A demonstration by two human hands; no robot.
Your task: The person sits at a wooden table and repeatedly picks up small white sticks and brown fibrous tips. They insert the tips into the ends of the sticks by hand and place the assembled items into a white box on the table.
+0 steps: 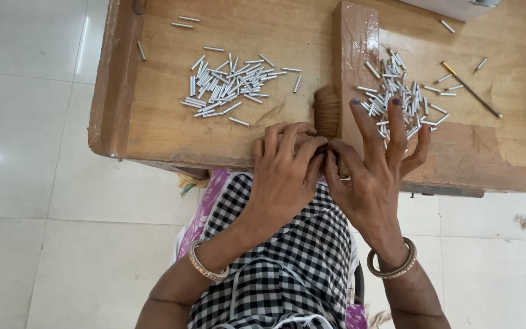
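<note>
I see my left hand curled shut around the base of the brown fibre tuft, steadying it at the worktop edge. My right hand pinches beside it, 3 fingers splayed. Small metal tubes lie left of the tuft, within reach.

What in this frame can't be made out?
Head view only:
- What the left hand and right hand pinch: hidden by the fingers.
- Brown fibre bundle: near end covered by the hands.
- White box: cut off by the top edge.
- Small metal tubes: too small for detail.
</note>
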